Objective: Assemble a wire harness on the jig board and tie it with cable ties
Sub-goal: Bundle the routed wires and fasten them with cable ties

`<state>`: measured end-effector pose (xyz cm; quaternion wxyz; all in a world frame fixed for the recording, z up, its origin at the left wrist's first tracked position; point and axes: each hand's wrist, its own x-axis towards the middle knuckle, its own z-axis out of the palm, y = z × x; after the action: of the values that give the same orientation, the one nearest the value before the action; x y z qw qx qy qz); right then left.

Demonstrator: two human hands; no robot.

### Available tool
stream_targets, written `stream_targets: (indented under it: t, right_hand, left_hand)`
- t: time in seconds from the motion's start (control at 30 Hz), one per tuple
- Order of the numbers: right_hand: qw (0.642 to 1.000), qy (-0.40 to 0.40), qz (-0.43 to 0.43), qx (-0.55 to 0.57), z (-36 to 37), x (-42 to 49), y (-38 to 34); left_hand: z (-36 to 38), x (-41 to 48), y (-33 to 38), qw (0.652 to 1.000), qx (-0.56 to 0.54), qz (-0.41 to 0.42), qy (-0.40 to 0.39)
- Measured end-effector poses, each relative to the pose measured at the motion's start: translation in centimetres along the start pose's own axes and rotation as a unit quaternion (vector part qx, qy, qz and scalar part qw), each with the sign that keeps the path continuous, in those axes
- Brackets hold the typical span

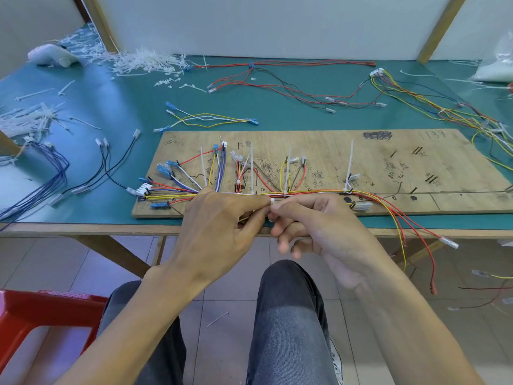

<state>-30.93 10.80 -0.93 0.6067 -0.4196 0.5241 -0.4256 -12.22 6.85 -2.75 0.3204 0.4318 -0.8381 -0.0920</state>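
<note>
"Where did the harness lie?"

"On the jig board (pixel 361 162). The wire harness (pixel 313 192), a trunk of red, yellow and white wires, ran from nine o'clock to three o'clock close to the board's six o'clock edge. Several upright ties (pixel 350 165) stood along it with their tails uncut."

"And the hands?"

"They met at six o'clock, just below the trunk. The left hand (pixel 219 215) and the right hand (pixel 313 218) each pinched one small white cable tie (pixel 272 201) between thumb and forefinger, the other fingers curled. The fingers hid the strap, so I could not tell whether it already circled the wires."

"What could have gone wrong?"

"Three things, to my eye. A yellow strand (pixel 244 218) showed under the left hand, apart from the trunk. If the tie closed without it, that wire would be left outside the bundle. A hard pull toward six o'clock could drag the trunk off its pegs and lock it out of line. The hanging leads (pixel 416 234) trailed off the board at four o'clock, near the right forearm. A careless elbow could snag them and tug the whole run."
</note>
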Motion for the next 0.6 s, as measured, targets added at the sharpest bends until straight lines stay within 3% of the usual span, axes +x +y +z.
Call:
stream_targets:
  t: [0.6]
  right_hand:
    - [0.999, -0.022, 0.014, 0.018, -0.36, 0.19, -0.32]
  left_hand:
    - [-0.64, 0.46, 0.90, 1.000, 0.006, -0.022, -0.014]
